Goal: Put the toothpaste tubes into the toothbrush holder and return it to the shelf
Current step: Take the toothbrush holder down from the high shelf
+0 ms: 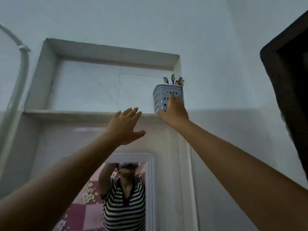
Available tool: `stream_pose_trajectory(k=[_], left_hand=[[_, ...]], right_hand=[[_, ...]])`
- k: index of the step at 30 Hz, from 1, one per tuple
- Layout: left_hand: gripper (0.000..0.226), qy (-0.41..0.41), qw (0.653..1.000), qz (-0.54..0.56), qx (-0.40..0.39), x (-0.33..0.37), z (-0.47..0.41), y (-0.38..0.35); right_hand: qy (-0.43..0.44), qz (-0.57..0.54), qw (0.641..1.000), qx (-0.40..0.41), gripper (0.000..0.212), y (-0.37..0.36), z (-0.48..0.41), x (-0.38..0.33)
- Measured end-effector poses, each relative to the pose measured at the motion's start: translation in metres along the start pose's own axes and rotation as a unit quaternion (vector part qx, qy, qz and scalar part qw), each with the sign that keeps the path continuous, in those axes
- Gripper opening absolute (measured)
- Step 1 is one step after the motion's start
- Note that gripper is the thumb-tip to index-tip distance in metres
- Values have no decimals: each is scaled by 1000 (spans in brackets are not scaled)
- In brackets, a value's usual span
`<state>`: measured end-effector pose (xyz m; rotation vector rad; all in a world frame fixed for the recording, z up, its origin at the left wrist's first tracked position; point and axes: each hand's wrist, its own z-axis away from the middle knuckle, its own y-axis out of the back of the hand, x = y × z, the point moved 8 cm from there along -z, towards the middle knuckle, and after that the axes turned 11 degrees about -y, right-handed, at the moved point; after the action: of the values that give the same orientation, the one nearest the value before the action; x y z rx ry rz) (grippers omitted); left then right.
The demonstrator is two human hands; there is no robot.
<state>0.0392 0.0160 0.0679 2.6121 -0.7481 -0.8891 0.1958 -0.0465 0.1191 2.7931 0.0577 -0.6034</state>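
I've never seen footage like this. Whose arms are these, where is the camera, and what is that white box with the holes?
There is no machine here. A person wears a camera on the head, so you see their own two bare arms reaching up. The right hand grips a white perforated plastic toothbrush holder with purple-and-green toothbrushes sticking out of it, at the right end of a recessed grey stone wall shelf. The left hand is open and empty, its fingers spread just below the shelf edge. Below, a white-framed mirror reflects the person. No toothpaste tubes can be made out.
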Motion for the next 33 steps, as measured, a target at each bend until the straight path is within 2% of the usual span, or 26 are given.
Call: stream_pose_trajectory(k=[4, 9, 12, 14, 15, 17, 18, 19, 20, 21, 22, 25, 27, 31, 33], left_hand=[[91, 25, 999, -9, -41, -14, -26, -37], [89, 20, 1000, 3, 23, -19, -30, -46], [85, 27, 998, 54, -6, -23, -29, -45], [74, 62, 987, 149, -17, -33, -31, -43], [68, 94, 965, 245, -6, -38, -31, -39], [68, 130, 883, 451, 12, -44, -30, -32], [82, 131, 849, 512, 20, -46, -29, -24], [102, 126, 830, 542, 33, -51, -28, -17], [118, 126, 821, 554, 53, -56, -26, -6], [124, 130, 811, 565, 74, -61, -24, 3], [120, 136, 799, 578, 93, -65, -21, 10], [73, 118, 749, 638, 133, -54, -17, 29], [56, 101, 727, 664, 143, -29, -5, 41], [58, 149, 686, 702, 123, 10, 51, 15], [66, 191, 648, 732, 90, 33, 92, -24]], right_hand=[[-91, -28, 995, 15, 87, -12, -40, 21], [-135, -22, 988, 71, 121, -29, -59, 21], [-162, -61, 983, 56, 130, -35, -59, 10], [-179, -125, 975, 34, 130, -39, -61, 6], [-182, -159, 970, 17, 129, -37, -60, 5], [-176, -216, 960, -6, 124, -30, -55, 0], [-164, -240, 957, -15, 121, -24, -53, -4], [-153, -263, 952, -27, 118, -18, -49, -8], [-139, -283, 948, -40, 118, -10, -43, -15], [-129, -304, 942, -52, 118, -3, -36, -20], [-120, -324, 936, -64, 118, 3, -29, -24], [-124, -379, 909, -120, 109, 13, -2, -28], [-136, -403, 886, -183, 97, 10, 25, -27], [-155, -379, 866, -288, 75, -15, 95, 1], [-156, -362, 859, -327, 64, -33, 136, 26]])
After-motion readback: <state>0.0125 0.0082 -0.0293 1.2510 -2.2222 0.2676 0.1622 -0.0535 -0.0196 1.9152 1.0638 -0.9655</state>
